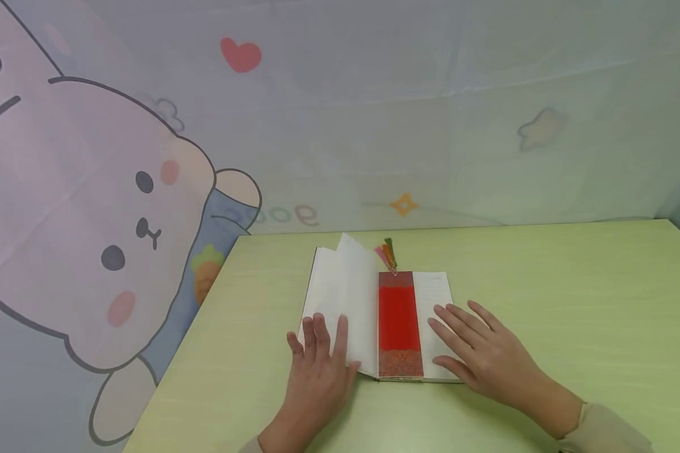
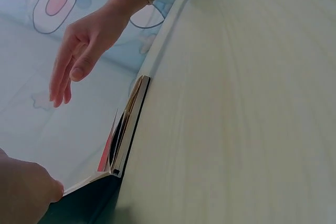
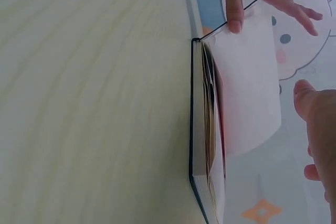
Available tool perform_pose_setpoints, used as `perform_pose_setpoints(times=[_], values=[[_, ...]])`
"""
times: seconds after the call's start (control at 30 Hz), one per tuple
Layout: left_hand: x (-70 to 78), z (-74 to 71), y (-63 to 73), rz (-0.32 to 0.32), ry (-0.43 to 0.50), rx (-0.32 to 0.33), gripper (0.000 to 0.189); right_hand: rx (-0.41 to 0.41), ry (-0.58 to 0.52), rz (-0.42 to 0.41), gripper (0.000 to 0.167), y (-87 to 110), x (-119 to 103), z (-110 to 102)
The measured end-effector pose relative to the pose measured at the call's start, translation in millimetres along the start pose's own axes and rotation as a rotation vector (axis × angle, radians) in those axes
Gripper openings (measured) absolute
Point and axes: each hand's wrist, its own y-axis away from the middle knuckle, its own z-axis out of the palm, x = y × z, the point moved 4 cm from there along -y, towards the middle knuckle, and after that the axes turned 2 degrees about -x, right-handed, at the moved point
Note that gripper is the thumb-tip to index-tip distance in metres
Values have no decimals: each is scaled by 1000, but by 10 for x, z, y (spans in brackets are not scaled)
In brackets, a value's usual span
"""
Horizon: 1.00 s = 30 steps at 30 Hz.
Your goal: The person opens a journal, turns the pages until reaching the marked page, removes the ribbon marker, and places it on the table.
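Note:
An open notebook [image 1: 439,340] lies on the table with white pages spread to both sides. Along its inner right page runs a red strip [image 1: 399,318] with patterned ends, and pink, orange and green tassels [image 1: 388,255] stick out past its top. My left hand [image 1: 317,377] lies over the lower left pages with straight fingers, its thumb against a raised white page [image 1: 358,302]. In the right wrist view that page [image 3: 247,87] stands up from the book. My right hand [image 1: 490,355] hovers over the right page's outer edge, fingers extended, holding nothing.
The notebook sits on a pale green table [image 1: 572,283] with a straight back edge. Behind it hangs a light cloth backdrop [image 1: 374,126] printed with a large rabbit [image 1: 90,207], a heart and stars.

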Motion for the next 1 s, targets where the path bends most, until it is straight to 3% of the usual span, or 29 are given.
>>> perform_pose_setpoints(times=[0.23, 0.37, 0.57, 1.0], values=[[-30, 43, 81, -74, -31, -342, 54, -144, 18, 69, 54, 67, 50, 55], [-63, 73, 121, -112, -30, -495, 61, -184, 19, 101, 56, 105, 76, 86], [-101, 137, 197, -146, -4, -605, 66, -207, 21, 127, 57, 140, 101, 119], [-141, 215, 332, -198, 159, -762, 50, -286, 15, 163, 63, 183, 112, 179]])
